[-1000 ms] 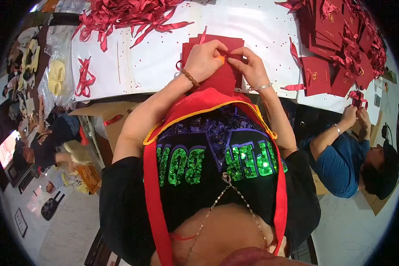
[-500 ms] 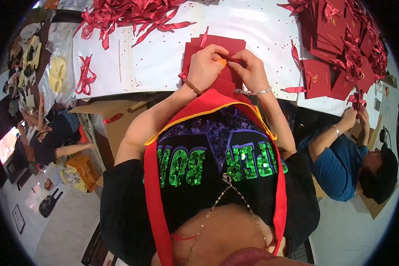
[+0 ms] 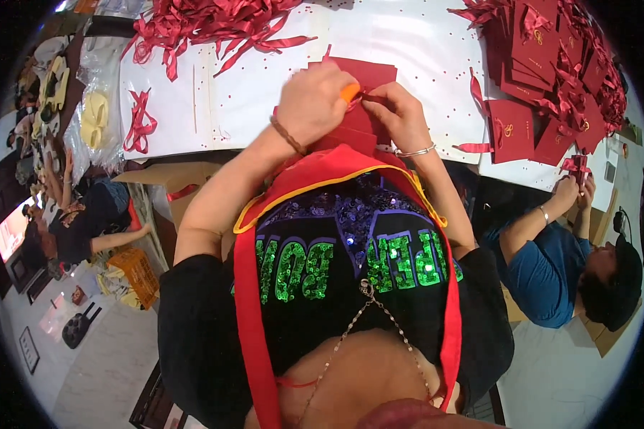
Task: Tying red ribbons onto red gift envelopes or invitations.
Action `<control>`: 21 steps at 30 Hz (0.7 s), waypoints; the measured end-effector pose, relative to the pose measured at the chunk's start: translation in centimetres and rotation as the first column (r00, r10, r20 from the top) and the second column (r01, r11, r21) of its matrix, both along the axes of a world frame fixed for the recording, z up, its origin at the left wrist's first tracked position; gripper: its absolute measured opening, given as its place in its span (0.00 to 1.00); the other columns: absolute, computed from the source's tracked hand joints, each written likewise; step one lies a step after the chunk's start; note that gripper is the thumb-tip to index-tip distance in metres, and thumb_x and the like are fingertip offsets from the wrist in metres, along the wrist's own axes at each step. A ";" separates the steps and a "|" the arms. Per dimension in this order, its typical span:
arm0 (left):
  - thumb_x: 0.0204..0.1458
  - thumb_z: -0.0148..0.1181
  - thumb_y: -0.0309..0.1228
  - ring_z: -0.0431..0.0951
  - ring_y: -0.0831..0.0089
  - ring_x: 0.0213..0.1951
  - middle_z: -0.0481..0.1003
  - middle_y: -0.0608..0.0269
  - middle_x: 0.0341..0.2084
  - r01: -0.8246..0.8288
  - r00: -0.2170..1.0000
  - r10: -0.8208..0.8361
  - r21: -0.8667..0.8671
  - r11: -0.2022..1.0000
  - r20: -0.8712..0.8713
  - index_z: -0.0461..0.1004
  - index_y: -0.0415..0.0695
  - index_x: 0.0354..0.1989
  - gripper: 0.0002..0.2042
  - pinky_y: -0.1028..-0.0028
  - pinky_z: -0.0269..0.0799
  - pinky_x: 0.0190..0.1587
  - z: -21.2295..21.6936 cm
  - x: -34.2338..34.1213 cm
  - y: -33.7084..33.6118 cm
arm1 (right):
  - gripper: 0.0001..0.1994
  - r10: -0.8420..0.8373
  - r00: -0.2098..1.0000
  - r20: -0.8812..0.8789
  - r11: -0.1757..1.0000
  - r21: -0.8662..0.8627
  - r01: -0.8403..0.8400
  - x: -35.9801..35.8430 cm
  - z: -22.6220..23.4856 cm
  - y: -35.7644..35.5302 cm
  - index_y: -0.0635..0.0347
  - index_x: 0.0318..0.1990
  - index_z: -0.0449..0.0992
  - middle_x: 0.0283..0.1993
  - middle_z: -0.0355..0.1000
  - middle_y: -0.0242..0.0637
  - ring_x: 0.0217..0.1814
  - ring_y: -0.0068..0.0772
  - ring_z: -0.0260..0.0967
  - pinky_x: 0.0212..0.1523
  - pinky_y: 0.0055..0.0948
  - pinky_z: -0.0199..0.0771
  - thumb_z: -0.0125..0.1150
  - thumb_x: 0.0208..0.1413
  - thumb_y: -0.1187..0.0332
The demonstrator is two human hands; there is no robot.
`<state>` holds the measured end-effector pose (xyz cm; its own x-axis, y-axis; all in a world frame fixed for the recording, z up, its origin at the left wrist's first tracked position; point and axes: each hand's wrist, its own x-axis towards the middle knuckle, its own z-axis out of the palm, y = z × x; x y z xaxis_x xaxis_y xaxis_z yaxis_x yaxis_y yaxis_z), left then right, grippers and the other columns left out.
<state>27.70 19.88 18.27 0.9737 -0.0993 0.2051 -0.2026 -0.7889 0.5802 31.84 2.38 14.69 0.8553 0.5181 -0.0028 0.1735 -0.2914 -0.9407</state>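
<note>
Beneath the curled left hand (image 3: pixel 312 101) and right hand (image 3: pixel 403 118) pinching ribbon (image 3: pixel 373 99) lie red cards (image 3: pixel 373 71)

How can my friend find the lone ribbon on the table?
Start at the white table and look left of the left hand. Below the big red pile, near the table's left end, lies a looped red ribbon. It lies alone, while the pile's ribbons are heaped together.
</note>
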 end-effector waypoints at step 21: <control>0.39 0.52 0.30 0.69 0.79 0.22 0.73 0.65 0.17 0.101 0.734 -0.284 -0.313 0.944 -0.617 0.74 0.36 0.23 0.10 0.79 0.64 0.28 -0.2 5.5 2.9 | 0.06 0.093 0.983 0.158 0.995 -0.051 -0.086 0.5 0.8 1.4 0.63 0.30 0.73 0.28 0.67 0.42 0.30 0.40 0.67 0.31 0.30 0.67 0.61 0.42 0.73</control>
